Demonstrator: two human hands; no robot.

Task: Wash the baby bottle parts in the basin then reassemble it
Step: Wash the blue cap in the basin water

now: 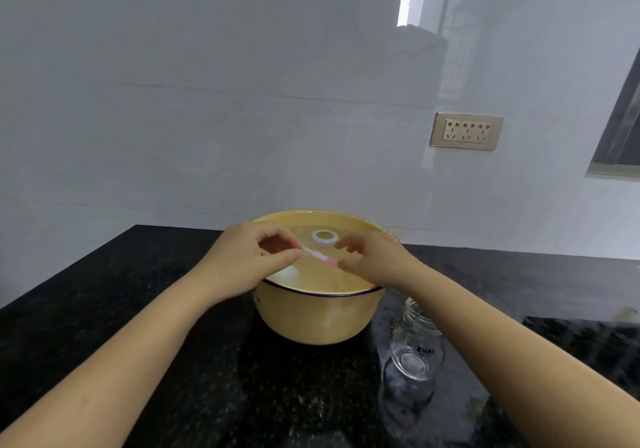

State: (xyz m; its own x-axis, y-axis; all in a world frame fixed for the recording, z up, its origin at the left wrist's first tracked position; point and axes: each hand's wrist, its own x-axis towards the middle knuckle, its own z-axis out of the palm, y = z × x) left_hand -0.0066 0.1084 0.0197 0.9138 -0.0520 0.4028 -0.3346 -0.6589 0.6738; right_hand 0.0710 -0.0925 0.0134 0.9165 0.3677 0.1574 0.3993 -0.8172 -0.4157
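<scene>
Bottle parts are still apart: the clear glass bottle (414, 347) stands on the desk (138, 309) just right of the yellow basin (318, 319), a white ring (324, 237) floats inside, and both hands (252, 257) (372, 257) pinch a thin pink-and-white piece (320, 257) over the water, so joining is left.

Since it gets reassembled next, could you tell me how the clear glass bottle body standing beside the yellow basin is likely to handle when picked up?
The clear glass bottle body looks like rigid glass, so probably fragile against the black stone counter. It stands upright and open-mouthed and looks empty, so a sideways nudge might tip and roll it. If still wet from washing, it may be slippery.
</scene>
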